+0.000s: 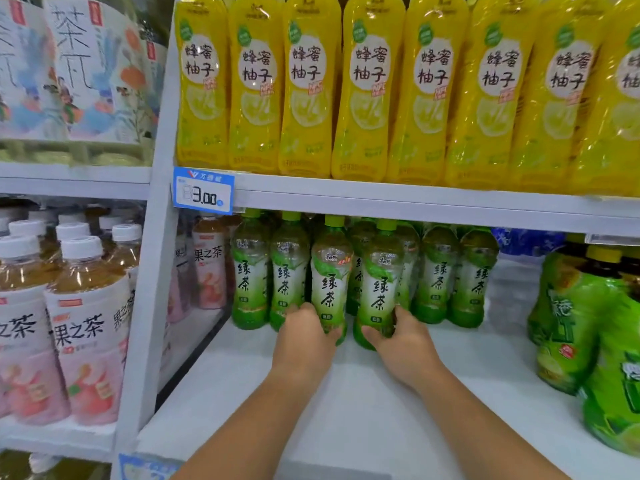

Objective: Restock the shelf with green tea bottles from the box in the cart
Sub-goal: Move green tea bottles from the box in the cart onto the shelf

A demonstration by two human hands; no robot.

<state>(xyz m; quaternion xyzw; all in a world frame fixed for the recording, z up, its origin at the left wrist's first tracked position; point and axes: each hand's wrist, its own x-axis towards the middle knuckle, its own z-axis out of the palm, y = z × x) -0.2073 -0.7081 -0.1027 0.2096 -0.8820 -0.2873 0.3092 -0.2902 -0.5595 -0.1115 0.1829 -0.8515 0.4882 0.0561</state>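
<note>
Several green tea bottles with green caps and white-green labels stand on a white shelf, grouped at its back. My left hand grips the base of one green tea bottle at the front of the group. My right hand grips the base of the green tea bottle right beside it. Both held bottles stand upright, close together, just ahead of the row behind. More green tea bottles flank them on the left and right. The box and cart are out of view.
The shelf above carries yellow honey-pomelo drinks and a 3.00 price tag. Pink-label tea bottles fill the left bay behind a white upright. Bright green bottles crowd the shelf's right end. Bare shelf lies under my forearms.
</note>
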